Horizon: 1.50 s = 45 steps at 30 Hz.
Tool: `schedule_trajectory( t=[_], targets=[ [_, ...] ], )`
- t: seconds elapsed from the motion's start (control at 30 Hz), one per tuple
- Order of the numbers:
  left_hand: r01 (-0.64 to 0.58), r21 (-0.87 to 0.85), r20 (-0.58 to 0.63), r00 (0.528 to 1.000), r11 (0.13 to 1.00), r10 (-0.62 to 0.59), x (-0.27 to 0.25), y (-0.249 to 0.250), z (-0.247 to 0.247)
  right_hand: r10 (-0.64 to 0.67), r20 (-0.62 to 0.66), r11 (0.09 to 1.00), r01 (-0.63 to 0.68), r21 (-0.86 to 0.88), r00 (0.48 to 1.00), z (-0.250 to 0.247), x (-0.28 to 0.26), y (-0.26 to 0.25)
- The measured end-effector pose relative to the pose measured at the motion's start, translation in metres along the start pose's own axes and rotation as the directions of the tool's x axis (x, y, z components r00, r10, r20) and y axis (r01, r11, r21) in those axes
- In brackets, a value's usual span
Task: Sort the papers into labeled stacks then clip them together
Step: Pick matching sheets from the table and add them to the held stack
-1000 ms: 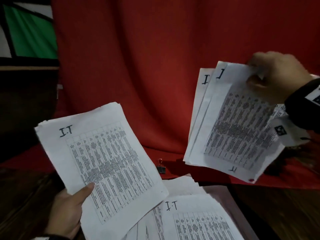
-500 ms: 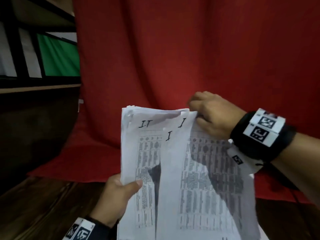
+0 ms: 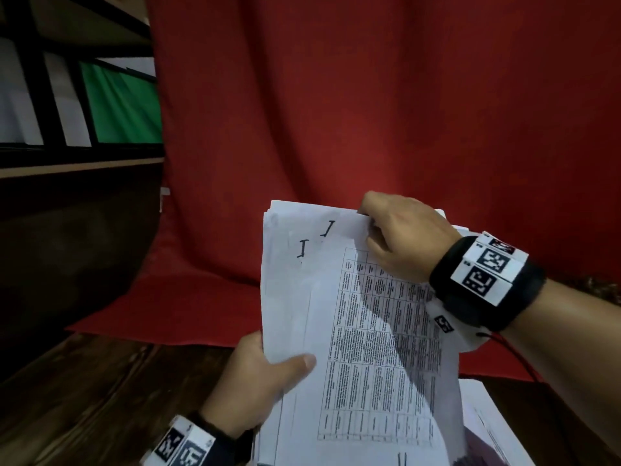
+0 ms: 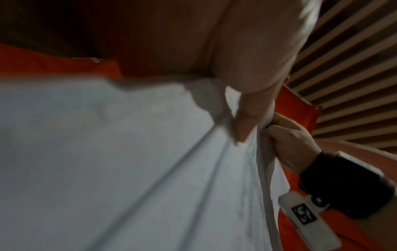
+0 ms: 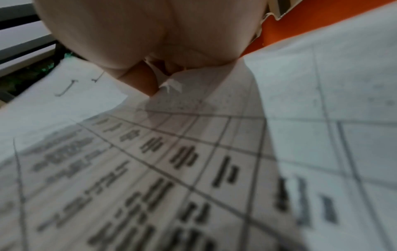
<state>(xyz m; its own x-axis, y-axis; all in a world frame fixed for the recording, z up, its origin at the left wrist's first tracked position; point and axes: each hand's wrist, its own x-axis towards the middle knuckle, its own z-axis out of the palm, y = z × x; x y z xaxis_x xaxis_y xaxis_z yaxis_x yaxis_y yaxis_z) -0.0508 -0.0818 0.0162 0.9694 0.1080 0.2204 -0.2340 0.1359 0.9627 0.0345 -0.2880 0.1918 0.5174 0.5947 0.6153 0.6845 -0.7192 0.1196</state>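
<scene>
A thick sheaf of printed papers stands nearly upright in front of me, tables of text on the top sheets and a handwritten "I" near their upper left. My left hand grips its lower left edge, thumb across the front. At the top edge my right hand pinches the front sheets, fingers curled over them. The left wrist view shows the white backs of the papers with my left thumb on them. The printed sheets fill the right wrist view, under my right hand's thumb.
A red cloth hangs behind and spreads onto the dark wooden table. More papers lie on the table at the lower right. A dark shelf with white and green panels stands at the left.
The two separate bundles have come together into one sheaf. The sheets marked "I" now cover the "I.T" bundle, and my right hand has slid further over the top edge.
</scene>
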Motion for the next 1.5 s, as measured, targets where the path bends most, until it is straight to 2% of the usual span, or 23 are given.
schedule_trajectory(
  t=[0.1,0.17,0.23,0.27,0.3,0.33,0.37,0.4,0.43,0.47,0.53,0.57,0.63,0.67,0.77,0.83,0.97,1.1,1.2,1.27,1.37,1.43,1.5],
  targets=[
    [-0.022,0.017,-0.116,0.993,1.0,0.024,0.004,-0.01,0.001,0.046,-0.06,0.996,-0.041,0.082,0.997,0.006,-0.003,-0.003],
    [-0.029,0.012,-0.187,0.982,1.0,0.031,0.005,-0.009,-0.001,0.15,-0.132,0.983,-0.133,0.129,0.98,0.014,-0.007,0.005],
    [-0.029,0.01,-0.236,0.971,1.0,0.031,0.007,-0.007,-0.009,0.358,-0.242,0.92,-0.296,0.257,0.902,0.024,-0.016,0.017],
    [-0.028,0.003,-0.255,0.966,1.0,0.028,0.008,-0.005,-0.013,0.487,-0.263,0.853,-0.388,0.349,0.833,0.033,-0.023,0.024],
    [-0.032,-0.001,-0.269,0.963,0.999,0.031,0.01,-0.004,-0.02,0.611,-0.223,0.754,-0.472,0.456,0.759,0.039,-0.03,0.026],
    [-0.033,0.001,-0.282,0.959,0.999,0.032,0.011,-0.002,-0.026,0.709,-0.111,0.614,-0.531,0.584,0.697,0.049,-0.038,0.027],
    [-0.039,-0.002,-0.288,0.957,0.999,0.036,0.012,0.0,-0.031,0.755,0.053,0.413,-0.537,0.735,0.653,0.059,-0.046,0.025],
    [-0.038,0.004,-0.29,0.956,0.999,0.037,0.013,0.003,-0.034,0.729,0.248,0.151,-0.503,0.851,0.638,0.069,-0.054,0.019],
    [-0.045,0.004,-0.282,0.958,0.999,0.044,0.015,0.005,-0.036,0.657,0.381,-0.042,-0.474,0.88,0.65,0.079,-0.06,0.011],
    [-0.049,-0.001,-0.279,0.959,0.999,0.047,0.017,0.006,-0.037,0.589,0.432,-0.1,-0.468,0.878,0.683,0.087,-0.064,0.004],
    [-0.08,-0.004,-0.293,0.953,0.997,0.075,0.022,0.012,-0.033,0.553,0.383,0.007,-0.464,0.886,0.74,0.1,-0.067,-0.007],
    [-0.097,-0.007,-0.313,0.946,0.995,0.09,0.026,0.013,-0.032,0.578,0.309,0.082,-0.43,0.899,0.755,0.105,-0.066,-0.011],
    [-0.129,-0.012,-0.357,0.927,0.992,0.116,0.032,0.019,-0.028,0.632,0.153,0.218,-0.364,0.906,0.76,0.108,-0.059,-0.02],
    [-0.147,-0.01,-0.376,0.917,0.989,0.132,0.034,0.023,-0.025,0.653,0.103,0.25,-0.341,0.906,0.75,0.111,-0.056,-0.025],
    [-0.168,0.024,-0.417,0.894,0.986,0.163,0.038,0.025,-0.028,0.685,0.086,0.21,-0.309,0.927,0.724,0.116,-0.051,-0.038],
    [-0.164,0.11,-0.463,0.864,0.98,0.197,0.04,0.023,-0.038,0.692,0.091,0.177,-0.291,0.94,0.716,0.12,-0.051,-0.039],
    [-0.13,0.209,-0.538,0.812,0.969,0.225,0.045,0.02,-0.05,0.719,0.139,0.142,-0.34,0.93,0.681,0.124,-0.045,-0.042],
    [-0.188,0.355,-0.505,0.786,0.916,0.357,0.043,0.036,-0.04,0.732,0.099,0.193,-0.344,0.919,0.674,0.124,-0.031,-0.049],
    [-0.249,0.305,-0.545,0.745,0.919,0.383,0.049,0.046,-0.036,0.735,0.041,0.238,-0.314,0.919,0.677,0.116,-0.026,-0.051],
    [-0.236,0.214,-0.556,0.768,0.948,0.317,0.052,0.042,-0.033,0.725,0.038,0.268,-0.334,0.904,0.687,0.118,-0.028,-0.055],
    [-0.101,0.208,-0.534,0.822,0.973,0.2,0.048,0.02,-0.033,0.704,0.112,0.289,-0.427,0.857,0.702,0.135,-0.039,-0.068],
    [-0.054,0.243,-0.523,0.833,0.968,0.178,0.043,0.008,-0.036,0.698,0.111,0.316,-0.444,0.839,0.707,0.143,-0.047,-0.073],
    [-0.064,0.275,-0.521,0.829,0.959,0.205,0.042,0.007,-0.038,0.721,0.087,0.333,-0.454,0.827,0.687,0.145,-0.047,-0.074]
  ],
)
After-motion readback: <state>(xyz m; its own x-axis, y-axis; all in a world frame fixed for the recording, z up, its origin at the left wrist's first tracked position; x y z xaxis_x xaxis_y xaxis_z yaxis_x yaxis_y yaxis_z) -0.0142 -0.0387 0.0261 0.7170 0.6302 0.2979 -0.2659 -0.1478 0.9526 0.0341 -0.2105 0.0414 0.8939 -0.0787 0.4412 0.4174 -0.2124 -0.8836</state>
